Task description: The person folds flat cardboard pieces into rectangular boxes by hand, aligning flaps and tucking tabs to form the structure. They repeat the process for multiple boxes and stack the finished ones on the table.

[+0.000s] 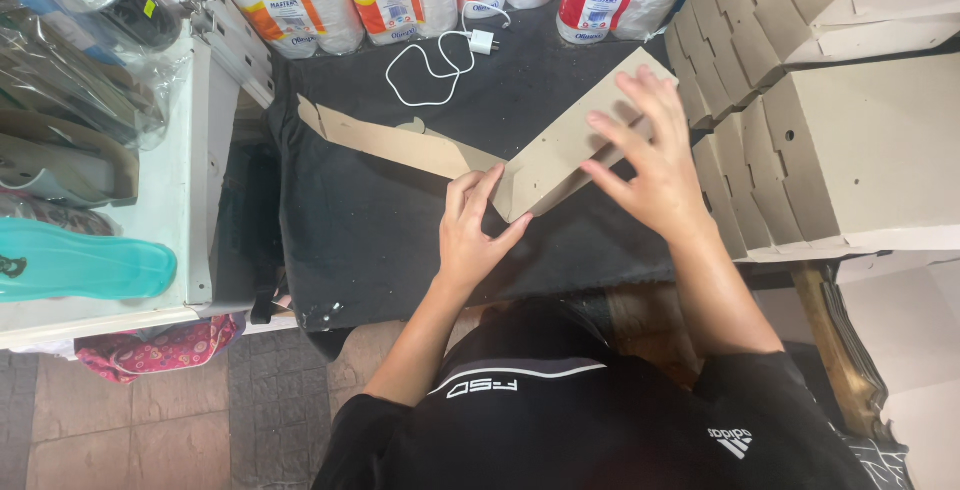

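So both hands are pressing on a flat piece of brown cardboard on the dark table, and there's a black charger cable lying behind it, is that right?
Not quite: the charger cable is white, not black, as the head view shows. The rest holds: the left hand and the right hand both press on the flat brown cardboard on the dark table, and the cable lies behind it.

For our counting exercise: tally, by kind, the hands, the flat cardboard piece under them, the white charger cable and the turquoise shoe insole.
Hands: 2 (left hand, right hand)
Flat cardboard blank: 1
White charger cable: 1
Turquoise insole: 1
Total: 5
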